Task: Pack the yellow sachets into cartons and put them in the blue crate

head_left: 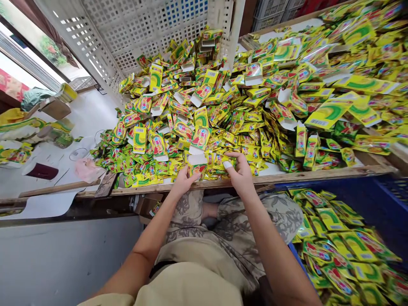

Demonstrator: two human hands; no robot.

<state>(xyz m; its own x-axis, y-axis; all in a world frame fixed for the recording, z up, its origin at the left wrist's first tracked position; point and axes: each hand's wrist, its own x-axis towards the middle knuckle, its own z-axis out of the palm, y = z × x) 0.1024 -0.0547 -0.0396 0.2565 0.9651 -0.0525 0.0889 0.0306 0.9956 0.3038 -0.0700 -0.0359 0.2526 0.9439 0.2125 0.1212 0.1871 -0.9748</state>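
My left hand is closed on a small yellow-green candy box with a red fruit print; its white end flap stands open toward the pile. To the right, my right hand is at the near edge of the heap, thumb and index finger apart, close to small yellow sachets. Something white covers the thumb tip. No item shows clearly between these fingers. In front of both hands lie many loose sachets and small boxes, such as an upright yellow box and one with an open flap.
A white plastic crate lies tipped behind the pile. A wooden rail edges the table. Filled boxes or packs lie in a blue bin at lower right. A dark red cylinder and pink plastic lie on the left.
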